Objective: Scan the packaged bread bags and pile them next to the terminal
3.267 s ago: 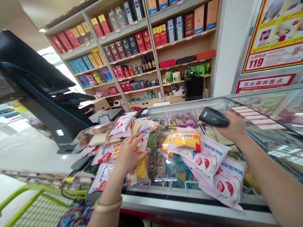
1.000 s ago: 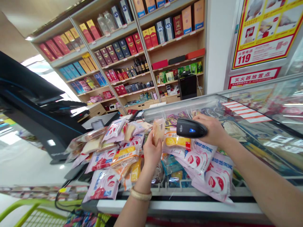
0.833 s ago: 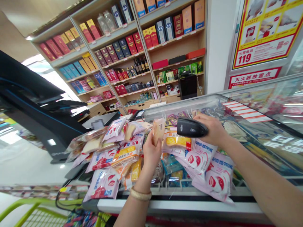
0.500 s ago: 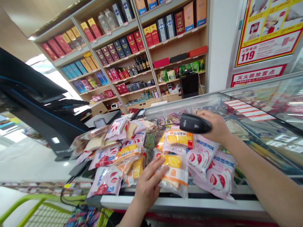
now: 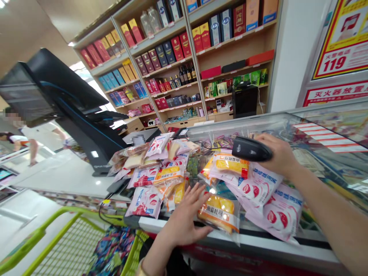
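Note:
My right hand (image 5: 274,153) is wrapped round a black handheld scanner (image 5: 251,148), held above the packets at the right. Spread fingers of my left hand (image 5: 188,216) lie beside the left edge of a yellow-and-orange bread packet (image 5: 219,211) near the counter's front edge; whether they touch it I cannot tell. Pink-and-white packets (image 5: 280,212) lie under and right of the scanner, next to another yellow bread packet (image 5: 230,164). To the left is a heap of packets, with a pink one (image 5: 144,202) at its front.
A black screen on a stand (image 5: 83,115) rises at the left. Below it is a green shopping cart (image 5: 61,214) with a colourful bag (image 5: 110,249). Behind the glass counter (image 5: 273,124) are shelves of boxes. A person's arm (image 5: 33,147) shows at far left.
The view has shifted left. My left hand has come off the front bread packet and its fingers have spread; that packet's printed label now shows. The scanner stays in my right hand.

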Available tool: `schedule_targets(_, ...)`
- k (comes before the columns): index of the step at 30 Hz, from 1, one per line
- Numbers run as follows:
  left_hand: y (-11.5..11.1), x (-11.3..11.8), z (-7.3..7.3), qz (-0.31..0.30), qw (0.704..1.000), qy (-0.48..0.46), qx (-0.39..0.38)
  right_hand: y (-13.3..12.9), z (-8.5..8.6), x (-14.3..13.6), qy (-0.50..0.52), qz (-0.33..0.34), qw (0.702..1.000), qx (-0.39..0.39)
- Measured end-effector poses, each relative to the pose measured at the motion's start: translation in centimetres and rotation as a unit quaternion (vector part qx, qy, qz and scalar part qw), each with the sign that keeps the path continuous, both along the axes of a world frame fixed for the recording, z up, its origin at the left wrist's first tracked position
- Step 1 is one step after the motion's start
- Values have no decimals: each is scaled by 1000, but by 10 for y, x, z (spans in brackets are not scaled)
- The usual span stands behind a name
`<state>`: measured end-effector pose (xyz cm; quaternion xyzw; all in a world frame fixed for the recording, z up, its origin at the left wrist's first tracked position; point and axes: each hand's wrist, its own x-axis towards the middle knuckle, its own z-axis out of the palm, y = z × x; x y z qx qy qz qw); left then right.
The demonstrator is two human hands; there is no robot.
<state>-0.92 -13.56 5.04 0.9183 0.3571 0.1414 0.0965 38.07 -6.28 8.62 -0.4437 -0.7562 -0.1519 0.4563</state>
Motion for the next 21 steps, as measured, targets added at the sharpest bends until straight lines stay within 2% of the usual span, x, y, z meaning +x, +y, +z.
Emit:
schedule_targets(2,9,-14,3,51,996,-41,63,0,0,0,3,-5,1000,-7)
schedule_targets(4,24,-28,6,134,981,-56,127,-1,0,0,4,-9,1000,-14)
schedule_targets(7,49,-41,12,225,960,-19,162,-1,0,1,3,-10,1000,-12)
schedule_targets(10,66,-44,18,257,954,33,149,0,0,1,1,-10,1000,-12)
schedule_targets(14,75,-42,21,262,956,76,109,0,-1,1,-1,-16,1000,-8)
schedule_targets(18,79,-42,25,271,957,47,95,-1,0,0,-13,-4,1000,14)
schedule_targets(21,86,-49,35,348,933,-12,93,0,0,0,-28,0,999,36)
